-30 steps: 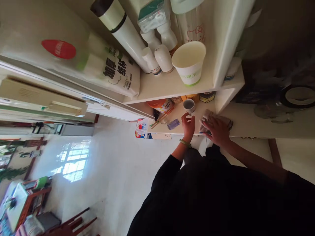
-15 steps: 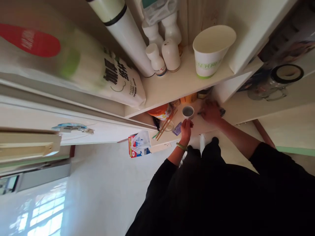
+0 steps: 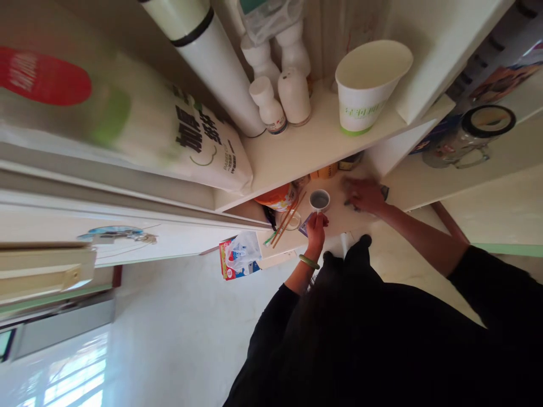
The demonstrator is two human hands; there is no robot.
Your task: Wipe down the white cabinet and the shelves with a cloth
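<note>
My left hand, with a green bangle at the wrist, pinches a small white cup at its near side. The cup stands upright and looks grey inside. To its right, over the lower shelf, my right hand is slightly blurred, with fingers bent around something dark and small that I cannot make out. Left of the cup lie wooden chopsticks, a round clear glass item and a purple packet, partly covered by my left hand. Behind them sits an orange package.
An upper shelf overhangs my hands, bearing a paper cup, white bottles, a white cylinder and a paper-cup bag. A glass mug stands right. A box with a plastic bag is lower left.
My left hand and the cup sit slightly further left and lower in view. My right hand has shifted a little, and its forearm reaches out further right. The camera view has shifted slightly.
</note>
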